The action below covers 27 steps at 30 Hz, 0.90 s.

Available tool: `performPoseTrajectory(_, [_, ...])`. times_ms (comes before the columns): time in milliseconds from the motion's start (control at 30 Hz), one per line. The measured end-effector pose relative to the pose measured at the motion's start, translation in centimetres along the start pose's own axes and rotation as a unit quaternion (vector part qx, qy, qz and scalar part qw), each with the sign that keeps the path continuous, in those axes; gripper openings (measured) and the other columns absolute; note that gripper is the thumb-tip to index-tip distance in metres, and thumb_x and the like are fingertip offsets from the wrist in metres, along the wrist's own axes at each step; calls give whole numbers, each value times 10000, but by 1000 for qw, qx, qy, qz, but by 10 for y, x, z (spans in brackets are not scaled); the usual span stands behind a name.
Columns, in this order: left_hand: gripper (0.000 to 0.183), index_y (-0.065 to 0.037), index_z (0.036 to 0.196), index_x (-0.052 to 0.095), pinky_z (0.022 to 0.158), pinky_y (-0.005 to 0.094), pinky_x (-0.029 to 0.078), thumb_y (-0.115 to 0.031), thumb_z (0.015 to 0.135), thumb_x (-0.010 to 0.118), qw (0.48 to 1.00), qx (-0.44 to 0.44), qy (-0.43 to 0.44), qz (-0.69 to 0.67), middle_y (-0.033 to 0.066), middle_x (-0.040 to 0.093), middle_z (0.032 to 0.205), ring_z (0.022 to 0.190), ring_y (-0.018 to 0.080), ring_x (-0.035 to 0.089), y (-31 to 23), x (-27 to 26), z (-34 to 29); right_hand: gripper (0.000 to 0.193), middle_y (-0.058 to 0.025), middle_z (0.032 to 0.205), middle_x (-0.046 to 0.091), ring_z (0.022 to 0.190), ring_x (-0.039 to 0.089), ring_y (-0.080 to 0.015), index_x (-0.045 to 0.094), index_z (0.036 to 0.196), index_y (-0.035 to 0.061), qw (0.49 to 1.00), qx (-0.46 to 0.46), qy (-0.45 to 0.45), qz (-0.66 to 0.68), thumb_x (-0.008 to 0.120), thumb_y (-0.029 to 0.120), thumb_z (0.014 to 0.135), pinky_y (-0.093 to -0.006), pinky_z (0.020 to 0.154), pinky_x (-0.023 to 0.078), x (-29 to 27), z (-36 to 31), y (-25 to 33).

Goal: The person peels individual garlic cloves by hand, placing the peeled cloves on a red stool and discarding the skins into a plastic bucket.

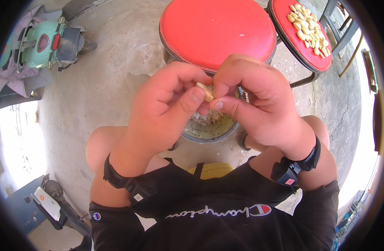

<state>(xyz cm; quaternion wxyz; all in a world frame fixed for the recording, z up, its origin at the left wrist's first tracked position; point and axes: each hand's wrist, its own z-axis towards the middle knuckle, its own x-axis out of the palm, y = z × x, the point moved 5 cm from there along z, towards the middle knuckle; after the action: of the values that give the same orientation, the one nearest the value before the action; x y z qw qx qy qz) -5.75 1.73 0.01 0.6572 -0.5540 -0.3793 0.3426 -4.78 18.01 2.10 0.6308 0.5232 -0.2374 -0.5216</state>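
Note:
Between my two hands is a pale garlic clove (205, 90). My left hand (160, 106) pinches it between thumb and bent fingers. From the other side, my right hand (261, 100) is closed with thumb and forefinger at the clove's end. Beneath both hands stands a round metal basin (213, 139), partly covered by them. Whitish garlic skins and scraps (208, 119) lie inside it. Peeled-looking garlic cloves (308, 30) are heaped on a red-topped stool (286, 19) at the far right.
A larger red round stool (217, 31) stands just beyond the basin. A green scooter (41, 44) is parked at the far left. Something yellow (215, 170) shows between my legs. Small white scraps lie on the concrete floor (104, 83). A whitish device (47, 203) is at the lower left.

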Motion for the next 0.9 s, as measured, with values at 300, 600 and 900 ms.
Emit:
performPoseTrajectory(300, [158,19,1154,542,759,261,528,-64,1020,544,997,-34,32,-65,70,678,953,816,107,615,3,1,-5,175,-76,846,568,736,563,-233,584,958,18,992,-81,-40,-84,690,-24,826,-325,667,468,9,-4,6])
performPoseTrajectory(600, [147,2,1114,573,756,260,515,-89,1000,596,999,15,43,-27,55,663,965,822,108,608,3,0,-3,261,-114,853,542,740,558,-285,526,944,23,978,-155,-75,-122,642,-119,758,-355,636,482,12,-2,8])
performPoseTrajectory(900, [140,-16,1066,616,763,283,510,-125,982,642,980,101,86,146,24,633,958,851,131,600,-10,-4,-1,192,-115,882,565,764,556,-254,523,963,25,973,-160,-68,-155,691,0,873,-334,671,476,15,-9,10])
